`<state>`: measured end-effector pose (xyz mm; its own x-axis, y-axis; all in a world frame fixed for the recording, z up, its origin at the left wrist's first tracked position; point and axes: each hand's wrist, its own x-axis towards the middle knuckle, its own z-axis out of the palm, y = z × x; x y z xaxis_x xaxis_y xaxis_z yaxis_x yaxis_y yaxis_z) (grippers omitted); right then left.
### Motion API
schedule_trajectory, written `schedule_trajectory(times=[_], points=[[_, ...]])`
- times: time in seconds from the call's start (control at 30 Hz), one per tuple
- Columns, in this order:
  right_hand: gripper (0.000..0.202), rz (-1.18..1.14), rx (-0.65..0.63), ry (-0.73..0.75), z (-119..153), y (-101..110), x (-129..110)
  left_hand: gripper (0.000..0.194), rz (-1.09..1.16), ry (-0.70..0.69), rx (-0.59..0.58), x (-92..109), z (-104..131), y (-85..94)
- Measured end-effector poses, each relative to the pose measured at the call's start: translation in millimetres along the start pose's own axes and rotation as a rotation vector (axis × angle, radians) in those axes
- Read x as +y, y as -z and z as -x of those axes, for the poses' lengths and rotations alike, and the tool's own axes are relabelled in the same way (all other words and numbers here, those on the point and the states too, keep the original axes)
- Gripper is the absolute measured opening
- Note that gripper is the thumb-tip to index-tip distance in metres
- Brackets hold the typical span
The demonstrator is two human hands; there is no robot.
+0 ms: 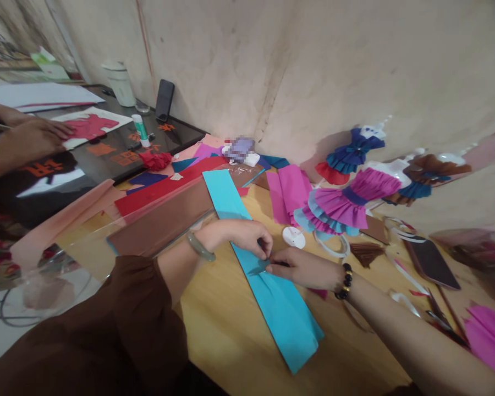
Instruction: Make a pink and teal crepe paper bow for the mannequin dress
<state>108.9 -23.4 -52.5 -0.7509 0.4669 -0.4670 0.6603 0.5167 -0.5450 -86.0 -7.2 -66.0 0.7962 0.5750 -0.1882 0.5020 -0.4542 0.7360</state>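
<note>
A long turquoise paper strip (286, 313) lies slantwise across the wooden table, creased where my hands meet over its middle. My left hand (251, 237), with a green bangle at the wrist, has its fingers closed on the strip. Facing it from the right, my right hand (297, 267) wears a dark bead bracelet and pinches the same paper between thumb and fingers. The fingertips of both hands are nearly touching, and a small fold of paper shows between them.
Small dress forms in pleated paper (355, 201) stand at the back right, near ribbon rolls (334, 246) and a phone (431, 261). Red (169, 187) and brown paper (160, 220) lie at the left. Another person's hands (37, 137) rest by a red cutout (91, 126).
</note>
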Motion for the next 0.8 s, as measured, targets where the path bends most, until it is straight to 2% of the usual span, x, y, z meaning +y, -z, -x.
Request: schedule_trajectory(times=[0.8], points=[[0.034,0.069,0.04,-0.054,1.9,-6.4,-3.0,0.01,0.015,0.0,-0.015,4.0,1.8,1.9]])
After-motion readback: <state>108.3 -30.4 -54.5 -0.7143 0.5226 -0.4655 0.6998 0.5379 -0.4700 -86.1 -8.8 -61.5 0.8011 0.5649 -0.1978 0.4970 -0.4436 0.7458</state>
